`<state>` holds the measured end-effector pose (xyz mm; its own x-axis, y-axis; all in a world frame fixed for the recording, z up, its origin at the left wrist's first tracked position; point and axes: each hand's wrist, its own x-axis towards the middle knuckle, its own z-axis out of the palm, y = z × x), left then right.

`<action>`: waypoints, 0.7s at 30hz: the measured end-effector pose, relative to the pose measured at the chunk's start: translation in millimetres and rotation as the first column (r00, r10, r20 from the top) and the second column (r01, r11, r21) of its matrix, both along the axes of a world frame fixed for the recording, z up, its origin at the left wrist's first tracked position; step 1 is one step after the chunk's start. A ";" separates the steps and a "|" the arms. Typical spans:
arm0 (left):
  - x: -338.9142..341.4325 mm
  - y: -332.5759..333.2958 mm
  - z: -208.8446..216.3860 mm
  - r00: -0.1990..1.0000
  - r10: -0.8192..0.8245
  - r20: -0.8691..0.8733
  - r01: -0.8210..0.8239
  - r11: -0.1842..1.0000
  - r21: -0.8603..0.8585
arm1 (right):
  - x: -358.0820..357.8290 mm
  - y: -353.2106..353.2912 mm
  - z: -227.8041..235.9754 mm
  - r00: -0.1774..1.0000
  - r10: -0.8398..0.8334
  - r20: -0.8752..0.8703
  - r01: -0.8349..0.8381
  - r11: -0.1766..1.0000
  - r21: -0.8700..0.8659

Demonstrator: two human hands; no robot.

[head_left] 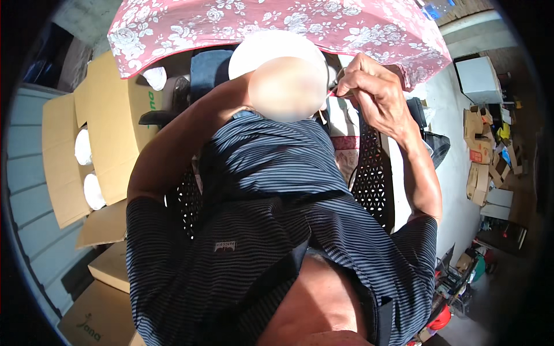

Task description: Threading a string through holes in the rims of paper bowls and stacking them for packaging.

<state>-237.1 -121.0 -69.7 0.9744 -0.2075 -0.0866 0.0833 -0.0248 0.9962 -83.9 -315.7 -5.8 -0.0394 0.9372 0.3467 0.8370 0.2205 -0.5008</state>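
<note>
A white, rounded thing (277,47) sits in front of my chest, at the hanging edge of a pink flowered cloth (259,20). My left hand (252,92) reaches to its near side. A smeared pale patch covers the fingers, so their grip is hidden. Just right of the white thing, my right hand (372,95) is raised with thumb and fingers pinched together. Something thin, with a bit of red near the fingertips, shows there, too small to name. Below the hands, my striped shirt front and a pale cloth with a red band (345,143) can be seen.
Open cardboard boxes (112,127) stand close on my left, with white rounded things (93,191) in one. Perforated dark chair sides (372,181) flank me. Farther right, a white box (479,79) and heaped cartons (482,144) line the floor.
</note>
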 end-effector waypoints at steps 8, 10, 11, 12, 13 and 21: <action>-4.1 10.0 -11.4 0.989 0.064 0.133 -0.053 0.995 -0.084 | -19.3 -10.9 -37.9 0.968 -0.196 -0.157 0.170 0.972 -0.163; -3.6 8.3 -10.5 0.991 0.077 0.107 -0.067 0.994 -0.090 | -31.1 -8.6 -35.7 0.959 -0.221 -0.179 0.197 0.970 -0.142; -3.1 7.4 -11.6 0.990 0.076 0.117 -0.063 0.992 -0.110 | -31.3 -8.4 -38.9 0.958 -0.223 -0.179 0.200 0.970 -0.140; -2.7 6.8 -12.8 0.989 0.076 0.128 -0.059 0.990 -0.130 | -30.5 -8.5 -44.9 0.951 -0.245 -0.190 0.227 0.968 -0.109; -2.3 7.0 -15.0 0.989 0.076 0.127 -0.060 0.990 -0.129 | -30.6 -7.9 -48.3 0.944 -0.262 -0.202 0.251 0.965 -0.079; -9.4 1.2 -12.2 0.977 0.215 0.005 -0.185 0.851 -0.492 | -49.4 -14.3 -47.7 0.929 -0.306 -0.209 0.281 0.949 -0.141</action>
